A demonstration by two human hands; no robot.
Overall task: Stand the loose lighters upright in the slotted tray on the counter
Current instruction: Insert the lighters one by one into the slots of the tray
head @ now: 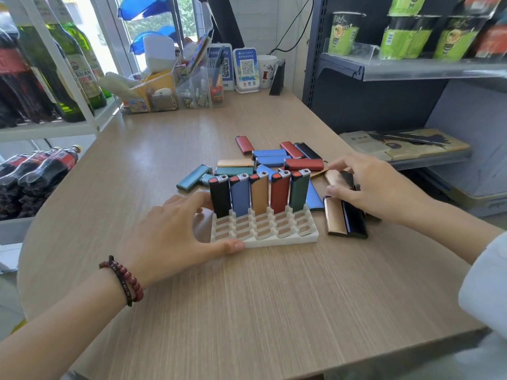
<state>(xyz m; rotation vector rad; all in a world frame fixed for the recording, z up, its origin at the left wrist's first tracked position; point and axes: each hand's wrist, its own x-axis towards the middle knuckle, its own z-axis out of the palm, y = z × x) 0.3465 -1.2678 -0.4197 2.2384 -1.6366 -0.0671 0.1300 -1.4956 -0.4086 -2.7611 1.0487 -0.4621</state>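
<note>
A white slotted tray (274,239) sits mid-counter. Its back row holds several upright lighters: black (219,197), blue (240,194), tan, red (279,192) and dark green (299,190). Loose lighters (270,157) in several colours lie in a heap behind and to the right. My left hand (175,229) grips the tray's left side, thumb on its front edge. My right hand (375,187) rests on the heap's right side, fingers closed around a tan lighter (333,177). A tan lighter (334,218) and a black one (355,220) lie flat below that hand.
Clear organisers (175,89) and QR code stands (245,68) line the back of the wooden counter (247,297). A bottle rack (55,78) stands on the left, a shelf unit with cup noodles (411,61) on the right. The counter's front edge is near me.
</note>
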